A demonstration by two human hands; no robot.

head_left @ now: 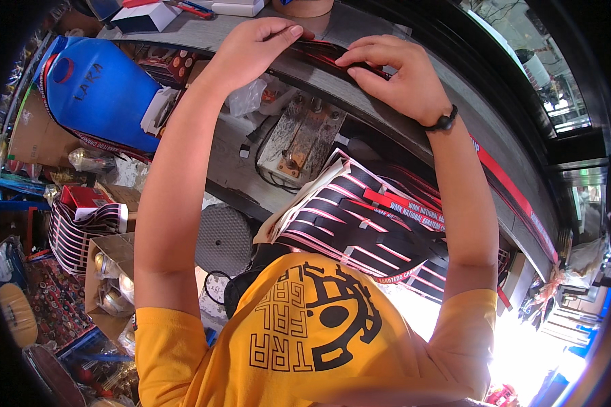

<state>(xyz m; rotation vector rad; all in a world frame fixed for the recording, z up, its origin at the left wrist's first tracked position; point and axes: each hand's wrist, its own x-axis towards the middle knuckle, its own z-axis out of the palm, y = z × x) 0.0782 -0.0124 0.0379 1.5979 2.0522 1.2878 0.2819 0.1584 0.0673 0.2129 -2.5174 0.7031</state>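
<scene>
At the bench edge, both my hands are on a black and red ribbon. My left hand is closed, its thumb and fingers pinching the ribbon's left end. Opposite it, my right hand has curled fingers and thumb around the ribbon's dark right part. How the ribbon is folded between the hands is too small to tell. Beneath my arms hangs a wide stack of striped black, red and white printed ribbons. A long red ribbon runs along the bench beyond my right forearm.
On the grey bench stand a white box, a red and blue tool and a tan round object. A worn metal plate with a cable sits below. Leftward are a blue jug and a cardboard box of wrapped gold pieces.
</scene>
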